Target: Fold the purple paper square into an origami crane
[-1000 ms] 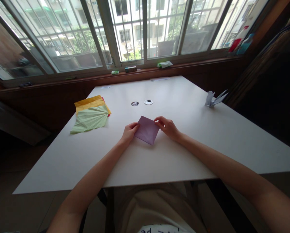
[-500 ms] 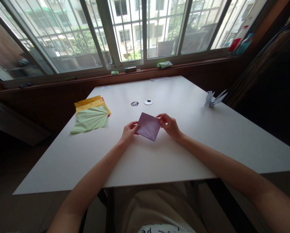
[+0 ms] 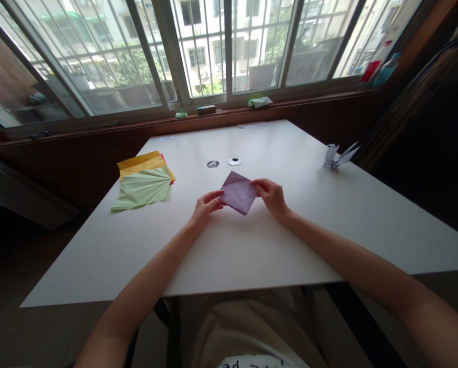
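the purple paper square (image 3: 239,192), judged light, thin and easily creased, is pinched at opposite corners by the left hand (image 3: 206,207) and right hand (image 3: 271,197).

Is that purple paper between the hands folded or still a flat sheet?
Folded, at least partly: the purple paper shows a crease near its far corner, and the left hand and right hand pinch its side corners.

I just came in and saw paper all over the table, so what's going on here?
A person is holding a purple paper square between both hands over the white table: the left hand pinches its left corner, the right hand its right corner. Creased green and yellow sheets lie to the left, and a folded paper crane sits at the far right.
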`<control>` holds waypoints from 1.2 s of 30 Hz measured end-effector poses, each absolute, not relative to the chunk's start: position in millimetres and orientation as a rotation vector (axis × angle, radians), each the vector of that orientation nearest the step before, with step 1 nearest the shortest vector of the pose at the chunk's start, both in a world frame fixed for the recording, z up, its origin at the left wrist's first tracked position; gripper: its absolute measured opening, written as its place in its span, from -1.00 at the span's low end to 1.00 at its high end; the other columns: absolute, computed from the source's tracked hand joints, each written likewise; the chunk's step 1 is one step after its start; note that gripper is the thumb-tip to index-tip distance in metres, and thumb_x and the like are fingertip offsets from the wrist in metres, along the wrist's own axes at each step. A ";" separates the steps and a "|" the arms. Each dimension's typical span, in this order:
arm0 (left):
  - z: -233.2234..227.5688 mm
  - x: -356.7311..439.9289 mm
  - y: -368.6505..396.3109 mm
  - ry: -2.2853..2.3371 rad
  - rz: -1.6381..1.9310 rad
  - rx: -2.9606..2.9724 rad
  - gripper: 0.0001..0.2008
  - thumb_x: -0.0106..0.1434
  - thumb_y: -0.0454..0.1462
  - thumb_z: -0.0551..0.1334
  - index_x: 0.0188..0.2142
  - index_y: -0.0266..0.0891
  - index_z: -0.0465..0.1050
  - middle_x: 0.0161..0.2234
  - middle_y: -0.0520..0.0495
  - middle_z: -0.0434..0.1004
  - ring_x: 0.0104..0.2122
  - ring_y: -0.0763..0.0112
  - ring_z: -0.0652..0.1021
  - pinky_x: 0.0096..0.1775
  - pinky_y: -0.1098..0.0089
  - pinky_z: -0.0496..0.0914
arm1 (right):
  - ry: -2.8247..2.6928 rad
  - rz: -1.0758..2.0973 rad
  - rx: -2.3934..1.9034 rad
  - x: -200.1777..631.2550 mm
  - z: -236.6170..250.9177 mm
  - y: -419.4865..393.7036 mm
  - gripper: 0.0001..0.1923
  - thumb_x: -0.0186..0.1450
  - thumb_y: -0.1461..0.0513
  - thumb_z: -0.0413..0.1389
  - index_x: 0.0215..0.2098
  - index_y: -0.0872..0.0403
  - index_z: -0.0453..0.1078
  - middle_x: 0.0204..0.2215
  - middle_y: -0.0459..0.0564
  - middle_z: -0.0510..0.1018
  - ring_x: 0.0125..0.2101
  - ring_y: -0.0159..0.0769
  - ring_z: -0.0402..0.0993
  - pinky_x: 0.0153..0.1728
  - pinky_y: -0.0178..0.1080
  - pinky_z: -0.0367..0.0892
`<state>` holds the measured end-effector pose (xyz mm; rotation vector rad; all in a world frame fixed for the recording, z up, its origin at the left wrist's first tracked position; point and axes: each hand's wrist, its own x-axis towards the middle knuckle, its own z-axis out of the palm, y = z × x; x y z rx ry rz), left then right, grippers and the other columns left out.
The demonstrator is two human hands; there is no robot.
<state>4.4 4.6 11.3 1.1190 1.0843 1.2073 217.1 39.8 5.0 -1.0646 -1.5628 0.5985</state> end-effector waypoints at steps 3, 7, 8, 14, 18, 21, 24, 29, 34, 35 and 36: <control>13.8 3.7 2.8 1.063 1.139 1.185 -0.58 -0.01 -0.17 0.30 -0.13 -0.25 0.44 -0.21 -0.13 0.51 -0.33 0.41 0.54 -0.23 0.38 0.39 | -1.526 0.633 -1.106 218.1 6.0 40.4 -0.80 0.14 0.23 0.01 -0.37 0.13 0.45 -0.46 -0.02 0.50 -0.54 -0.39 0.37 -0.52 -0.29 0.36; 15.9 4.4 0.3 1.035 1.108 1.284 -0.47 -0.08 -0.19 0.36 -0.07 -0.21 0.39 -0.10 -0.13 0.46 -0.25 0.39 0.51 -0.23 0.40 0.37 | -1.567 0.616 -1.124 218.0 8.3 38.5 -0.80 0.13 0.25 0.00 -0.37 0.12 0.45 -0.48 -0.04 0.50 -0.56 -0.41 0.35 -0.52 -0.30 0.34; 15.9 4.7 -0.1 1.025 1.101 1.297 -0.44 -0.10 -0.20 0.37 -0.05 -0.20 0.37 -0.09 -0.13 0.46 -0.24 0.38 0.50 -0.22 0.40 0.37 | -1.577 0.604 -1.126 217.8 8.7 38.0 -0.80 0.13 0.25 0.00 -0.37 0.12 0.45 -0.48 -0.04 0.50 -0.57 -0.41 0.35 -0.51 -0.31 0.33; 13.7 5.7 0.3 1.013 1.094 1.335 -0.37 -0.11 -0.20 0.38 -0.01 -0.22 0.32 -0.13 -0.14 0.47 -0.20 0.33 0.49 -0.19 0.39 0.37 | -1.604 0.588 -1.131 217.6 9.1 37.3 -0.79 0.13 0.26 -0.01 -0.37 0.13 0.44 -0.51 -0.05 0.48 -0.57 -0.42 0.33 -0.52 -0.31 0.30; 14.0 5.8 0.6 1.020 1.092 1.339 -0.38 -0.10 -0.19 0.38 -0.01 -0.23 0.32 -0.12 -0.14 0.47 -0.20 0.34 0.49 -0.19 0.39 0.36 | -1.624 0.572 -1.134 218.3 8.0 37.8 -0.78 0.13 0.26 -0.02 -0.36 0.14 0.45 -0.51 -0.05 0.48 -0.56 -0.41 0.33 -0.51 -0.31 0.29; 14.7 6.0 0.4 1.027 1.095 1.333 -0.39 -0.09 -0.19 0.37 -0.01 -0.23 0.33 -0.10 -0.14 0.47 -0.20 0.36 0.49 -0.20 0.41 0.35 | -1.632 0.552 -1.135 218.7 7.3 38.3 -0.78 0.13 0.26 -0.02 -0.36 0.15 0.45 -0.52 -0.04 0.47 -0.55 -0.40 0.32 -0.51 -0.31 0.28; 14.7 5.9 0.5 1.047 1.093 1.336 -0.42 -0.08 -0.17 0.36 -0.03 -0.22 0.35 -0.12 -0.13 0.47 -0.23 0.38 0.49 -0.23 0.43 0.34 | -1.644 0.533 -1.133 218.9 6.8 38.5 -0.79 0.13 0.27 -0.02 -0.37 0.14 0.45 -0.51 -0.05 0.48 -0.54 -0.40 0.33 -0.50 -0.32 0.28; 13.1 5.0 1.1 1.069 1.080 1.373 -0.57 -0.03 -0.12 0.32 -0.15 -0.21 0.45 -0.15 -0.12 0.50 -0.25 0.39 0.48 -0.23 0.41 0.33 | -1.664 0.516 -1.131 218.9 7.3 38.1 -0.79 0.14 0.26 -0.01 -0.37 0.13 0.45 -0.50 -0.05 0.49 -0.54 -0.40 0.33 -0.49 -0.31 0.28; 12.8 4.6 0.7 1.104 1.065 1.369 -0.59 -0.05 -0.10 0.33 -0.20 -0.22 0.48 -0.29 -0.09 0.55 -0.35 0.42 0.48 -0.35 0.45 0.29 | -1.676 0.515 -1.126 218.4 8.6 36.7 -0.80 0.14 0.27 -0.02 -0.37 0.12 0.44 -0.49 -0.05 0.49 -0.54 -0.40 0.33 -0.48 -0.31 0.29; 13.3 4.7 0.5 1.109 1.061 1.367 -0.58 -0.06 -0.11 0.34 -0.19 -0.22 0.48 -0.31 -0.09 0.55 -0.36 0.43 0.48 -0.37 0.46 0.28 | -1.676 0.522 -1.124 218.2 8.8 36.4 -0.80 0.14 0.27 -0.02 -0.37 0.12 0.44 -0.49 -0.05 0.49 -0.54 -0.40 0.33 -0.48 -0.31 0.29; 13.9 4.8 0.2 1.111 1.060 1.367 -0.58 -0.06 -0.11 0.34 -0.19 -0.23 0.48 -0.32 -0.09 0.55 -0.38 0.43 0.47 -0.38 0.46 0.28 | -1.675 0.529 -1.121 218.1 8.9 36.2 -0.79 0.14 0.27 -0.02 -0.37 0.12 0.44 -0.49 -0.04 0.49 -0.54 -0.40 0.33 -0.48 -0.31 0.29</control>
